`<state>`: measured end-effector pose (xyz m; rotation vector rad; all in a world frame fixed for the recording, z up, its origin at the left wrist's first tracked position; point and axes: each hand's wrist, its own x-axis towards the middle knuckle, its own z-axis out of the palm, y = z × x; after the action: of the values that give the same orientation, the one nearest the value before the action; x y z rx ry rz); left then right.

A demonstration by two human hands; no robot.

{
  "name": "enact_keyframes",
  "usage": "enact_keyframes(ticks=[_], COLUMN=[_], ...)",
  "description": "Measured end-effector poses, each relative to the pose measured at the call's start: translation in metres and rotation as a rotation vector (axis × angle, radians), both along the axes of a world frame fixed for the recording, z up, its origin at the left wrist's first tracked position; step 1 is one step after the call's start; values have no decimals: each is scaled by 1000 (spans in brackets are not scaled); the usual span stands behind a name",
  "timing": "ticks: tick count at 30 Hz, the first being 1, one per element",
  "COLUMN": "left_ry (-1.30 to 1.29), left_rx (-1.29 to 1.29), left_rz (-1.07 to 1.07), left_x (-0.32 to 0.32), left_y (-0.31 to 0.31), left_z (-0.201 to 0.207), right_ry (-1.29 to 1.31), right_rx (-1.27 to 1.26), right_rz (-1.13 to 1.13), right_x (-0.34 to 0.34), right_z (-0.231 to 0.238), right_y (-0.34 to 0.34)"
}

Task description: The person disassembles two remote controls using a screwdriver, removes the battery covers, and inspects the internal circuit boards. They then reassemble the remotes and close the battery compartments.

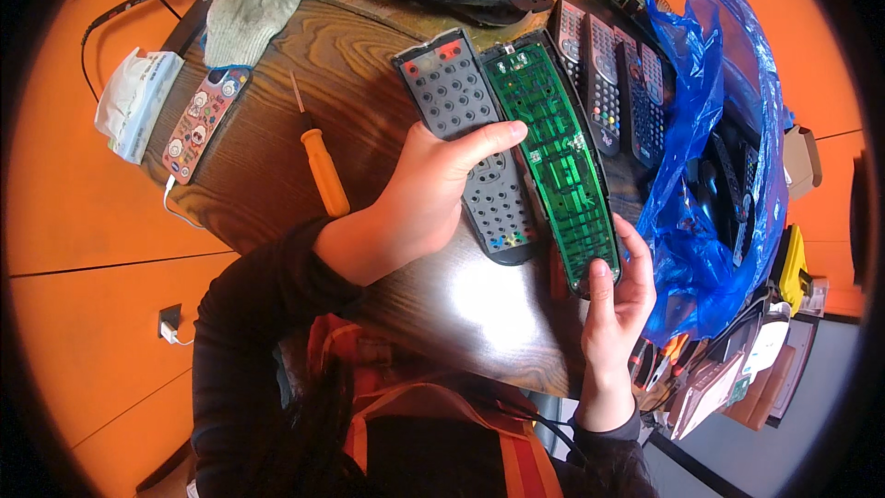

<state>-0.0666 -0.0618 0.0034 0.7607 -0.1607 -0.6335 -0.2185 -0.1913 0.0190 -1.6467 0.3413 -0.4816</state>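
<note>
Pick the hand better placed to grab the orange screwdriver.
Likely left hand: the screwdriver lies beside its wrist. The right hand is farther, gripping the green circuit board at its lower end. Left holds the grey remote half, though.

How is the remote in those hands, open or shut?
Open: its green circuit board shows bare, beside the grey button half instead of covered by it.

Long grey rubber keypad (498,198) is just left of the narrow green circuit board (560,166), orange-handled metal screwdriver (323,169) way further left.
</note>
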Motion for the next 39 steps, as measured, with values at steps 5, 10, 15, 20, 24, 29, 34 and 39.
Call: enact_keyframes(ticks=[5, 10, 15, 20, 24, 29, 34, 39], left_ry=[38, 68, 121, 141, -82, -256, -744, -1279], left_rx=[28, 50, -14, 2, 234, 351, 854, 1124], left_rz=[-5, -4, -17, -95, -3, 23, -17, 168], left_x=[0, -2, 1, 14, 17, 18, 17, 10], left_y=[2, 1, -1, 3, 2, -3, -2, 8], left_z=[4, 4, 0, -7, -14, -23, -27, -28], right_ry=[25, 39, 21, -120, -145, -135, -152, -65], right_rx=[-123, -97, 188, 329, 358, 339, 368, 206], right_rz=[-25, -15, -46, -146, -173, -152, -126, -159], right_x=[-1, -1, -1, 1, 1, -1, -4, -3], right_z=[-2, -2, -1, 0, 1, 2, 1, -4], right_y=[0, -2, -6, -14, -16, -14, -14, -14])
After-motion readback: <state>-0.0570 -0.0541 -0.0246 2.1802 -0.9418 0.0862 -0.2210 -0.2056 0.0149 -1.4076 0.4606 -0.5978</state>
